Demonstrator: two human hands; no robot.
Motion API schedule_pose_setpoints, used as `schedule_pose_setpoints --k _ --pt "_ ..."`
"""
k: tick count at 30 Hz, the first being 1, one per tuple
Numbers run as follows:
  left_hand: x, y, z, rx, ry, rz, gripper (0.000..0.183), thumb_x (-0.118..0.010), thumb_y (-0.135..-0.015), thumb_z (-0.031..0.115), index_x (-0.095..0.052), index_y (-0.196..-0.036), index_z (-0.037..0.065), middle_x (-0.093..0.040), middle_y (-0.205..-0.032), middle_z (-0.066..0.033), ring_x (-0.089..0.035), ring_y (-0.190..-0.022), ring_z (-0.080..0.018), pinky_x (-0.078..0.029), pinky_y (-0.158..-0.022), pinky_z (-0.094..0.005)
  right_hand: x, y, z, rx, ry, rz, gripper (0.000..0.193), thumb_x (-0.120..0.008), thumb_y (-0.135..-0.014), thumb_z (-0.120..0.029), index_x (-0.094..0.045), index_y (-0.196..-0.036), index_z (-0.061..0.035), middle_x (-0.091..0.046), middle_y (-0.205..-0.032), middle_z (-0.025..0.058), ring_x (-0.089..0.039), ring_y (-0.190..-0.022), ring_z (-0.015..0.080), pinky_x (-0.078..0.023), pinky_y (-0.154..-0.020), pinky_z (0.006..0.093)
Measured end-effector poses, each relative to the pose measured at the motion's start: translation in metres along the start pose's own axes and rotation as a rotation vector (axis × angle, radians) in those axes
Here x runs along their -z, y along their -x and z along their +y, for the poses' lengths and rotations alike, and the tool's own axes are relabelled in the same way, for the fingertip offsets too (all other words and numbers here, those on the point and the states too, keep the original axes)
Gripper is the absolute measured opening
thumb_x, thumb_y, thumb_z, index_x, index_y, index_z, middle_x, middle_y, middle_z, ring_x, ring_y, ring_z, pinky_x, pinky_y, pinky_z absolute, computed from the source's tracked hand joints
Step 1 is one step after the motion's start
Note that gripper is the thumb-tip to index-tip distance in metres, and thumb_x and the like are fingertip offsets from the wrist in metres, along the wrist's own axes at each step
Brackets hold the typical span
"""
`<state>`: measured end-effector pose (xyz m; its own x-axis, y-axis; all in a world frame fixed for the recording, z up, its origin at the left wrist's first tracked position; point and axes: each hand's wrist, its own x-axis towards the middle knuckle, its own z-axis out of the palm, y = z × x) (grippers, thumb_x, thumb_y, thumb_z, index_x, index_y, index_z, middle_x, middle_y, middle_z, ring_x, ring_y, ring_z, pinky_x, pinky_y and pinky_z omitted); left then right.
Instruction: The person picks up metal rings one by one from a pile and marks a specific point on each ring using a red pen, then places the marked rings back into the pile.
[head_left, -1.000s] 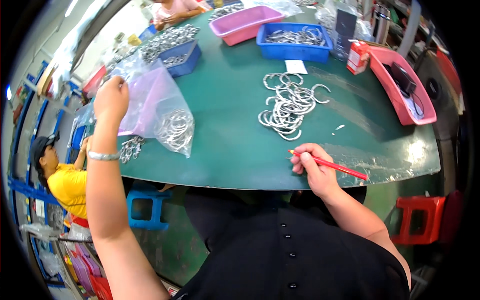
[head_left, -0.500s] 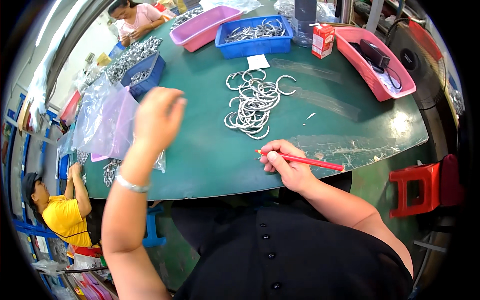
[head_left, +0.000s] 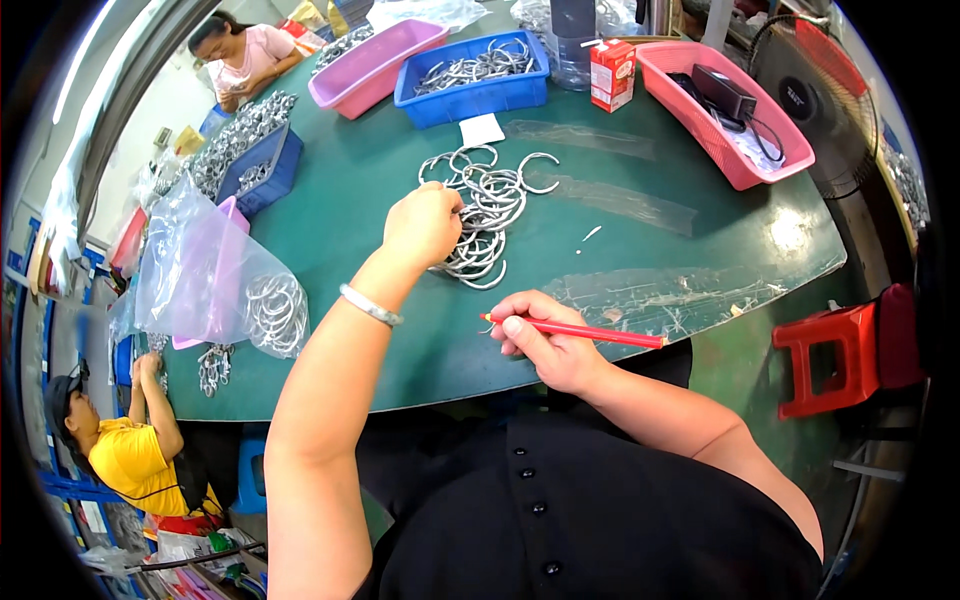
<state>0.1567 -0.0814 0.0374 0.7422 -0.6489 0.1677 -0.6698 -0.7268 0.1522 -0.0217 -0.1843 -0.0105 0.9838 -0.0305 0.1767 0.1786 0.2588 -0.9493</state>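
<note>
Smooth, shiny C-shaped metal bangles (head_left: pixel 498 200) lie in a loose overlapping heap at the left grip (head_left: pixel 425 222), spreading beyond it and to its right. That grip reaches over the heap's left side; its fingertips are hidden, so I cannot tell whether they are apart or clamped on a bangle. A pale, rounded bracelet (head_left: pixel 371 305) circles the wrist behind it. Nearer the body, the right grip (head_left: pixel 550 345) is clamped on a slim, straight red pencil (head_left: pixel 615 336), with the heap ahead of it and to its left. Under both is the green tabletop (head_left: pixel 730 250), glossy and scuffed. Left of the left grip sits a thin, crinkled clear plastic bag (head_left: pixel 170 250) with more rings inside. Beyond that grip are a flat white paper slip (head_left: pixel 482 130) and a blue plastic tray (head_left: pixel 475 104) of curved metal pieces; beyond the right grip, a pink perforated basket (head_left: pixel 700 137).
</note>
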Motion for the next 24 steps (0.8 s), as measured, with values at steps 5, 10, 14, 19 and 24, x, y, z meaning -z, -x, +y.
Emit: schedule_pose_setpoints --k 5,10,14,19,24 --pt "0.013 0.009 -0.005 0.080 0.130 0.033 0.012 -0.053 -0.068 0.003 -0.058 -0.079 0.002 -0.058 -0.072 -0.0122 -0.058 -0.065 -0.0250 -0.045 -0.060 -0.0334 0.000 0.000 0.001 -0.003 0.001 -0.020 0.020 -0.048 -0.088 -0.018 -0.051 -0.096 0.0003 -0.054 -0.082 0.0047 -0.052 -0.069 0.0085 -0.045 -0.062 0.0223" --pt "0.034 0.028 -0.006 0.127 0.533 -0.046 0.009 -0.055 -0.073 0.002 -0.055 -0.080 -0.003 -0.054 -0.066 -0.0009 -0.047 -0.057 -0.0041 -0.038 -0.049 -0.0197 0.000 0.000 0.000 -0.005 -0.002 -0.021 0.020 -0.048 -0.088 -0.018 -0.051 -0.097 0.0000 -0.054 -0.082 0.0046 -0.052 -0.070 0.0087 -0.045 -0.063 0.0227" --pt "0.028 0.046 -0.021 0.249 0.827 0.061 0.009 -0.055 -0.076 0.003 -0.053 -0.083 -0.001 -0.054 -0.069 -0.0016 -0.049 -0.057 -0.0060 -0.040 -0.051 -0.0206 -0.002 0.000 0.001 0.005 -0.005 -0.018 0.019 -0.048 -0.088 -0.017 -0.051 -0.097 -0.0007 -0.054 -0.084 0.0045 -0.052 -0.073 0.0085 -0.045 -0.063 0.0226" --pt "0.010 0.063 -0.026 0.483 1.497 0.160 0.009 -0.055 -0.077 0.003 -0.050 -0.084 0.003 -0.054 -0.071 -0.0020 -0.052 -0.058 -0.0086 -0.043 -0.054 -0.0213 0.000 -0.001 0.004 -0.008 -0.016 -0.009 0.018 -0.047 -0.088 -0.016 -0.051 -0.097 -0.0012 -0.054 -0.085 0.0048 -0.051 -0.071 0.0083 -0.045 -0.062 0.0219" --pt "-0.009 0.073 -0.023 0.347 1.340 0.341 0.008 -0.055 -0.079 0.003 -0.049 -0.084 0.002 -0.054 -0.072 -0.0031 -0.053 -0.060 -0.0092 -0.044 -0.054 -0.0210 -0.001 -0.002 0.006 -0.015 0.008 -0.006 0.018 -0.047 -0.088 -0.016 -0.051 -0.097 -0.0017 -0.055 -0.082 0.0042 -0.051 -0.067 0.0078 -0.044 -0.060 0.0207"
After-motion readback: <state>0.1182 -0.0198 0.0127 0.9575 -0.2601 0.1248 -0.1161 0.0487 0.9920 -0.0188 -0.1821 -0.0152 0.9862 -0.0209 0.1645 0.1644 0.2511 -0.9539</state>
